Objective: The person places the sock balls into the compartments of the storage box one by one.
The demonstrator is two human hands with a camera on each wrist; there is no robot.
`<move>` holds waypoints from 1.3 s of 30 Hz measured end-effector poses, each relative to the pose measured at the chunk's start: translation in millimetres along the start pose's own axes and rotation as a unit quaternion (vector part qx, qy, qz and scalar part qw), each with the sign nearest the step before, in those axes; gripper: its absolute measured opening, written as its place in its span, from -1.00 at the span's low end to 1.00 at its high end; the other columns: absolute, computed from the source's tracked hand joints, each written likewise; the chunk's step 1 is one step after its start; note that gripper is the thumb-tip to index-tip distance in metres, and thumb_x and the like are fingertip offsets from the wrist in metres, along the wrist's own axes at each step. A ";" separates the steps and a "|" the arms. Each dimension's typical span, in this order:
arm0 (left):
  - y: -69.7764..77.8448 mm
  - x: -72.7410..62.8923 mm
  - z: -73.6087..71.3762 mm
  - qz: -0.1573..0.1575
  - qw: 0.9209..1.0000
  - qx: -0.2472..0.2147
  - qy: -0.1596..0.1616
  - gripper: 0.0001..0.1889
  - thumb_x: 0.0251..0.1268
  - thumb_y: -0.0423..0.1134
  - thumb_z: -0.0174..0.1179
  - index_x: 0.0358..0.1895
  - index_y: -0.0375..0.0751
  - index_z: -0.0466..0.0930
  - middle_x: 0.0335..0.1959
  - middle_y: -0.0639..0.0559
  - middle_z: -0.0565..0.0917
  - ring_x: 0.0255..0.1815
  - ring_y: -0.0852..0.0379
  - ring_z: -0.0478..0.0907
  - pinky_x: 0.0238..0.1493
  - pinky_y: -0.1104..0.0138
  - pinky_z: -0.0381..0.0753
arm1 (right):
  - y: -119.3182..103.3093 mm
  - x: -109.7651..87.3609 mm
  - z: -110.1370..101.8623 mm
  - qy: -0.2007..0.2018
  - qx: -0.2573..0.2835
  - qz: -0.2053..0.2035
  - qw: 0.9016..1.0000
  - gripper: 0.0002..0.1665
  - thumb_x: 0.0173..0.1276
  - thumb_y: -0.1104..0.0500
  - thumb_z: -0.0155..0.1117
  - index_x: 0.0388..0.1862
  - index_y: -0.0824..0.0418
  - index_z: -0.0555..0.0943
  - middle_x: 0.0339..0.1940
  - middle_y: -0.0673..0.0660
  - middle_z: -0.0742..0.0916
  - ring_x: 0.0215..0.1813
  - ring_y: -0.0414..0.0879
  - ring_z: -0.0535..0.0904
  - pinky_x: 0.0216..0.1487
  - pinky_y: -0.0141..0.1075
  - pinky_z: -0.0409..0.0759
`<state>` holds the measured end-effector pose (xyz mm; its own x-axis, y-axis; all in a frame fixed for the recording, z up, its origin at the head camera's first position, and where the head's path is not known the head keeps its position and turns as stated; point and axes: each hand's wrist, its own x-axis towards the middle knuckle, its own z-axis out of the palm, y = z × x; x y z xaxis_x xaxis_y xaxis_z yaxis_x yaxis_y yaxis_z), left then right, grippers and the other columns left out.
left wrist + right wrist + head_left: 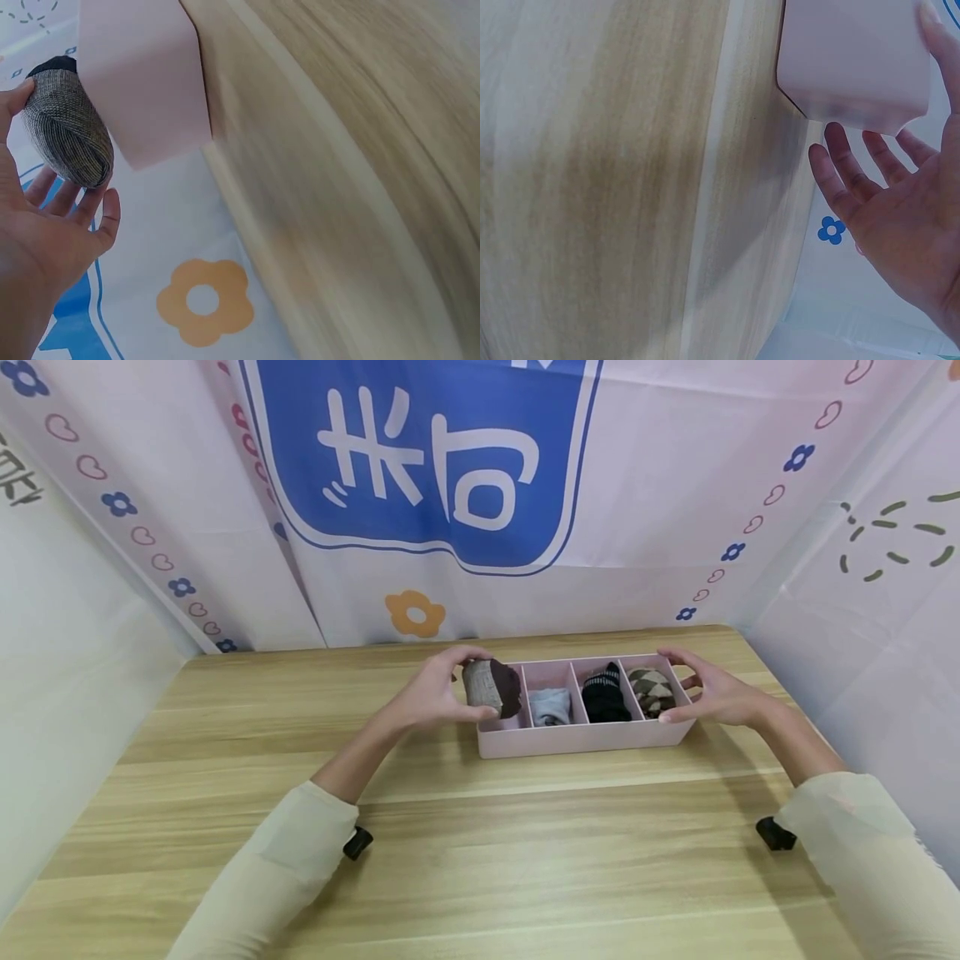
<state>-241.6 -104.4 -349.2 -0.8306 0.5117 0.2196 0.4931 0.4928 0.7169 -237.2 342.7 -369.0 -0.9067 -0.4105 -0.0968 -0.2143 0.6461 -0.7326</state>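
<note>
My left hand point(437, 692) pinches a rolled sock point(482, 685), ribbed grey with a dark brown part, over the leftmost compartment of a pink divided storage box point(585, 741). In the left wrist view the sock point(67, 124) sits beside the box's end wall point(142, 90), between thumb and fingers. My right hand point(720, 695) grips the box's right end, thumb on the front rim and fingers at the back corner. A light grey sock point(551, 707), a black sock point(604, 697) and a checked brown and beige sock point(651, 691) lie in the other compartments.
The box stands on a wood-grain table point(525, 852), near its back edge. Behind it hangs a white printed cloth point(660, 518) with a blue sign and an orange flower point(415, 613). Pale walls close in on both sides.
</note>
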 end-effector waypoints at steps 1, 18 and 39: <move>-0.8 1.3 1.4 -0.002 1.000 -0.004 -0.001 -0.20 -0.06 -0.16 0.61 0.34 -0.24 0.50 0.19 -0.13 0.62 0.14 -0.07 0.51 0.17 -0.15 0.56 | -0.1 0.2 0.1 0.000 0.001 0.000 1.000 0.28 0.23 0.12 0.56 0.71 0.24 -0.06 0.66 0.41 0.12 0.39 0.49 0.34 0.23 0.24 0.50; -6.9 19.2 14.8 0.009 0.999 -0.033 -0.029 -0.20 -0.07 -0.23 0.60 0.34 -0.28 0.50 0.11 -0.15 0.62 0.08 -0.10 0.52 0.04 -0.06 0.67 | 0.0 0.5 1.2 0.002 0.002 -0.001 1.000 0.27 0.23 0.13 0.56 0.71 0.24 -0.05 0.66 0.40 0.11 0.41 0.51 0.33 0.25 0.25 0.48; -22.2 23.7 20.0 0.047 0.995 0.057 -0.070 -0.31 -0.10 -0.20 0.67 0.17 -0.33 0.61 0.01 -0.12 0.71 0.01 -0.01 0.60 0.18 0.03 0.61 | -0.4 0.1 1.5 0.006 -0.002 0.000 1.000 0.27 0.23 0.15 0.56 0.70 0.25 -0.05 0.66 0.41 0.12 0.40 0.49 0.34 0.22 0.20 0.51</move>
<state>-267.0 -89.1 -373.2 -0.7397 0.6479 0.1818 0.5989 0.5108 0.6167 -236.7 341.4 -369.7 -0.9110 -0.4027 -0.0887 -0.2155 0.6483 -0.7303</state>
